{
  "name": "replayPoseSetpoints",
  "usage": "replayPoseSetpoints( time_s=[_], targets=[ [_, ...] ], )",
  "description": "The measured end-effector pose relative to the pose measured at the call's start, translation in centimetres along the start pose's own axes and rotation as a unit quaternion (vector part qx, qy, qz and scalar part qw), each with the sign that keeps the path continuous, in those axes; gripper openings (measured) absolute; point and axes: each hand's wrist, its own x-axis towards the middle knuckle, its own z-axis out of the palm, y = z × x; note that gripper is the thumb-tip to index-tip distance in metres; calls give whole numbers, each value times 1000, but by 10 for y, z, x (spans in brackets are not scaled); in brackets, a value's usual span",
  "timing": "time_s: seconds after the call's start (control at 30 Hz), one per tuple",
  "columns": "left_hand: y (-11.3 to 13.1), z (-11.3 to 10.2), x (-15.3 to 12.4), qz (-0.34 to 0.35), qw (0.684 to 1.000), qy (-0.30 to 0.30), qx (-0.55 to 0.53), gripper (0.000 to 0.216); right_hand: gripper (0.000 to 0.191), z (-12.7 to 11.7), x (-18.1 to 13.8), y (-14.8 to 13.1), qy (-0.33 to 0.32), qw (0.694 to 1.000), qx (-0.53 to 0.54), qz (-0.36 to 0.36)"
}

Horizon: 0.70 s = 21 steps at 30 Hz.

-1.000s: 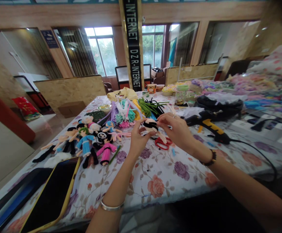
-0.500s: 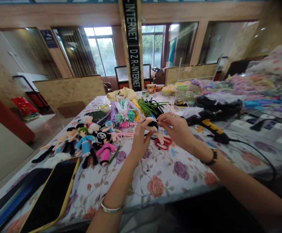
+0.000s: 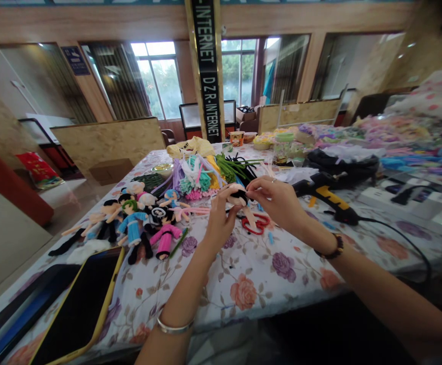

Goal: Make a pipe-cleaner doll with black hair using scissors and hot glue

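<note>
My left hand (image 3: 222, 215) is closed round a small fuzzy doll piece (image 3: 239, 196), pale beige with black on top, held above the table. A pale strip hangs from its underside. At the piece's right edge, the thumb and fingers of my right hand (image 3: 272, 200) are pinched together against the black part; whatever lies between those fingertips is too small to tell. Beneath the hands lies a pair of red-handled scissors (image 3: 261, 224), partly covered by the pale strip. To the left, several finished fuzzy dolls (image 3: 132, 223) lie in a group.
Behind my hands is a pile of coloured pipe cleaners (image 3: 196, 177). A black and yellow glue gun (image 3: 329, 197) with a cord lies to the right. Two phones, one a yellow-cased phone (image 3: 79, 304), lie front left on the flowered tablecloth (image 3: 213, 284). A lidded jar (image 3: 283, 148) stands farther back.
Almost nothing differs. The pale strip under the doll piece has shifted slightly left, and both hands keep their hold at nearly the same spot.
</note>
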Motion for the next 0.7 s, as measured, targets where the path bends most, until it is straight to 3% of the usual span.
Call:
replayPoseSetpoints(
  time_s=[0.17, 0.4, 0.7],
  targets=[
    [1, 2, 2, -56, 997, 3, -55, 35, 9, -2, 2, 2, 0, 1000, -4, -8],
    [6, 3, 7, -114, 980, -18, -163, 36, 10, -9, 4, 4, -51, 999, 1, 0],
    [8, 0, 11, -151, 959, -54, -232, 42, 4, -14, 3, -3, -82, 992, 45, 79]
  ],
)
